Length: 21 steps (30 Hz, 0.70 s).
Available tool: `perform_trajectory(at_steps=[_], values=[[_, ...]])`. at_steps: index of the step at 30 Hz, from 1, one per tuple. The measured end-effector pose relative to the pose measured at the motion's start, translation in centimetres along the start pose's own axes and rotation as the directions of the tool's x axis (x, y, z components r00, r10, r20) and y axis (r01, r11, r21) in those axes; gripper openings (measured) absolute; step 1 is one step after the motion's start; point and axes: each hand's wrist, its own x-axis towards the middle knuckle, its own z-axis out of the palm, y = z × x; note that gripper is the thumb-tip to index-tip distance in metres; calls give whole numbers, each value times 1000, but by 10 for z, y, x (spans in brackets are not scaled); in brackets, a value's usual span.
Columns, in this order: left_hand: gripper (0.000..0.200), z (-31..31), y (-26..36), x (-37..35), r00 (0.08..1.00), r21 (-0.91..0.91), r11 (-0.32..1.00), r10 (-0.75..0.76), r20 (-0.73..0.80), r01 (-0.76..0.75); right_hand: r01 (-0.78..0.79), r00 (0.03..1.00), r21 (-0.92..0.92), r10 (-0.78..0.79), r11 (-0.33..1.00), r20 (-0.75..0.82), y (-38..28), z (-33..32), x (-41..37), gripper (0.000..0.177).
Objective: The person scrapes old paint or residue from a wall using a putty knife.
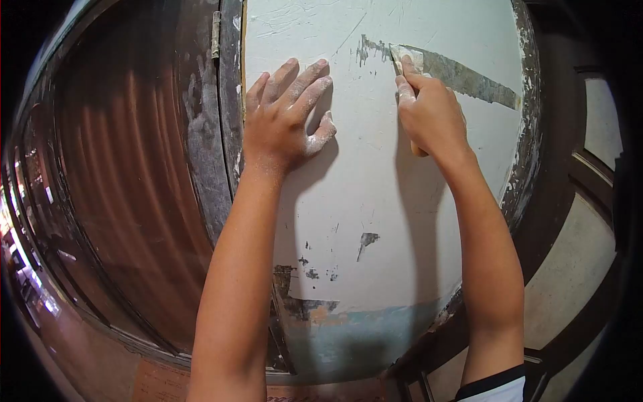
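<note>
My right hand (pixel 434 114) is closed around a putty knife (pixel 400 51), its index finger pressed along the whitish blade and the handle end poking out below the palm. The blade's edge touches the white-coated wall panel (pixel 365 181) at the left end of a bare grey strip (pixel 472 79), which slants down to the right. Streaky grey marks lie just left of the blade. Flat against the panel at upper left rests my left hand (pixel 284 117), fingers spread and holding nothing. White dust or paste coats the fingers of both hands.
Left of the panel is a dark wooden frame (pixel 204 127) with a metal hinge (pixel 216 35) and a reddish-brown curtain (pixel 127 167) beside it. A dark, white-spotted post (pixel 529 127) borders the right side. Lower down, the panel has grey patches (pixel 368 239) and a bluish band (pixel 375 325).
</note>
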Motion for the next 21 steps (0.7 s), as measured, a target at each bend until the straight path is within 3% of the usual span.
perform_trajectory(at_steps=[4, 6, 7, 10, 11, 12, 14, 16, 18, 21], values=[[51, 2, -2, 1, 1000, -7, 1000, 0, -10, 0, -9, 1000, 3, 9, 1000, -6, -2, 0, -3, 41], [52, 2, -2, 0, 1000, -21, 1000, 6, -9, -6, -4, 1000, 1, 4, 1000, -12, -6, -4, -2, 31], [55, 3, -5, 0, 998, -1, 1000, 2, 64, -2, -4, 1000, 7, 4, 1000, -11, -5, -2, -2, 31], [59, 8, -5, 1, 999, 99, 995, 0, 48, -5, 54, 989, -99, -66, 994, -129, -3, 6, -4, 33], [62, 9, -5, 2, 990, 153, 988, -15, 137, -6, 14, 999, -34, -15, 999, -30, -4, -1, -5, 35], [62, 7, -6, 4, 991, 165, 986, -14, 130, -8, 24, 999, -26, -25, 999, -36, -8, -7, -1, 35], [63, 5, -1, 2, 983, 104, 994, -33, 182, 14, -65, 984, -42, 71, 997, 165, -9, -14, 2, 38], [66, -2, 3, 4, 965, 138, 990, -45, 257, 10, -39, 987, -63, 48, 997, 150, 5, -1, 5, 42], [73, -8, 7, 7, 939, 138, 990, -76, 336, 31, -25, 996, -11, 26, 1000, 86, 5, 2, 0, 44], [103, -21, 13, 14, 872, 142, 988, -118, 475, 56, -24, 995, -24, 26, 999, 96, -2, 0, -6, 45]])
